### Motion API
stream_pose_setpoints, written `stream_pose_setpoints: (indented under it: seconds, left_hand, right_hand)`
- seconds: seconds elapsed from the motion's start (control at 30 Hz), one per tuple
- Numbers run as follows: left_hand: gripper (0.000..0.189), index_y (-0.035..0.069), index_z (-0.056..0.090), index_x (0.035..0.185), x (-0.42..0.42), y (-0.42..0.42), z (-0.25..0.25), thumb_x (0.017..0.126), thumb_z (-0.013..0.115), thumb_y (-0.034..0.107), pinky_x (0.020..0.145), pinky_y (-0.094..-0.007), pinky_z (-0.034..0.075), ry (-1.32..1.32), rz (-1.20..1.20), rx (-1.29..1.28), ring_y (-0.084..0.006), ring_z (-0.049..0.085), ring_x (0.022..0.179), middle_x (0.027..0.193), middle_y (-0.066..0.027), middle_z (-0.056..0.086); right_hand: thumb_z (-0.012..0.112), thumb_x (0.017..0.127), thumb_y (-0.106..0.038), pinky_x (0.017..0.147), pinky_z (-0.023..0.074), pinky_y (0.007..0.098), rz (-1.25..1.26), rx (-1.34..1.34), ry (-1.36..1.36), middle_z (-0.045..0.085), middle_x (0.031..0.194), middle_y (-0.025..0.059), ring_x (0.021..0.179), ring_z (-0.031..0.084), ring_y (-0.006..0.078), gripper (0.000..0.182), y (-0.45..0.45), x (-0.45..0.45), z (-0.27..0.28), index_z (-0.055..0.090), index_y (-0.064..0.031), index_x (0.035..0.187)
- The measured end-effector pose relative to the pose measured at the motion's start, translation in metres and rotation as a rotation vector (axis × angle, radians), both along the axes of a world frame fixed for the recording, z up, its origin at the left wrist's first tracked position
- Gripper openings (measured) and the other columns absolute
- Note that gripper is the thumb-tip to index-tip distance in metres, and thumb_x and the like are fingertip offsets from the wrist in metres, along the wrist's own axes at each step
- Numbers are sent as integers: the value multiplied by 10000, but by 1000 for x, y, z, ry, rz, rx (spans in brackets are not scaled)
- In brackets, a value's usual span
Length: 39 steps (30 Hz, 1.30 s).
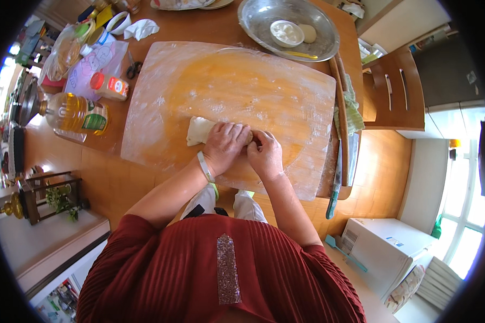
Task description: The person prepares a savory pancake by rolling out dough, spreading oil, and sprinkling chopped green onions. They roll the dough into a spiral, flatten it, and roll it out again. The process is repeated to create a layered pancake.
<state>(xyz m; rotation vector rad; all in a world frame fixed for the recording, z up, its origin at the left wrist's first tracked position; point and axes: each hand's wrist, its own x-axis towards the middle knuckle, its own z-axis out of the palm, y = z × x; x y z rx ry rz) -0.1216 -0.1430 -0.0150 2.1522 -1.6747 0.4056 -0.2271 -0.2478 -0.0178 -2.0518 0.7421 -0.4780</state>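
A rolled-up piece of pale dough [199,130] lies near the front middle of a floured wooden board [234,89]. My left hand [226,144] rests over the roll, its fingers covering the middle, and the roll's left end sticks out beyond the wrist side. At the roll's right end my right hand [265,152] has its thumb and fingers bent together, pinching the dough edge. The two hands almost touch. What lies beneath the left fingers is hidden.
A metal basin [250,26] holds a white bowl [286,34], a dough ball [309,33] and a yellow utensil. Right of the board are a rolling pin [341,121] and a green-handled knife [334,194]. An oil bottle [79,113], a red-lidded jar [110,86] and scissors [133,69] stand or lie left.
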Motion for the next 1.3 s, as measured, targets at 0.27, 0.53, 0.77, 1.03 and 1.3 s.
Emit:
stream_pose_setpoints:
  seconds: [0.27, 0.53, 0.77, 1.03, 1.3]
  left_hand:
    - [340, 69, 558, 1092, 2, 5, -8, 781, 589, 201, 827, -341, 455, 11, -4, -11, -200, 558, 885, 915, -45, 560]
    - [444, 20, 569, 1172, -2, 69, 50, 769, 710, 138, 951, -407, 450, 434, 57, -112, -276, 571, 1084, 1142, -126, 603]
    - [288, -28, 538, 1173, -32, 117, -1, 913, 620, 67, 882, -269, 480, 1731, 237, -169, -97, 560, 1052, 1131, -57, 596]
    - [547, 4, 424, 1367, -21, 46, 3, 892, 662, 135, 1068, -350, 365, 1742, -103, -295, -191, 460, 1253, 1261, -93, 545]
    - [567, 52, 510, 1219, -40, -34, 33, 753, 815, 153, 965, -335, 442, 1395, -219, -450, -190, 518, 1154, 1220, -103, 556]
  right_hand:
    - [586, 731, -39, 690, 505, 376, 180, -76, 80, 598, 850, 178, 763, 594, 333, 117, 8, -4, 11, 637, -3, 831]
    - [714, 749, -174, 858, 483, 429, 243, -348, 24, 600, 1020, 167, 989, 583, 318, 361, -23, 9, 30, 619, -20, 1061]
    - [730, 718, -244, 942, 454, 428, 601, -469, 312, 598, 1104, 184, 1093, 548, 364, 475, 30, 77, 25, 580, -11, 1103]
    - [723, 737, -99, 845, 496, 342, 509, 487, -102, 653, 999, 128, 995, 622, 208, 428, -25, 36, 28, 585, 24, 1123]
    - [701, 718, 27, 883, 488, 356, 447, -102, -235, 575, 1164, 154, 1070, 585, 253, 497, -54, -35, 42, 538, 16, 1187]
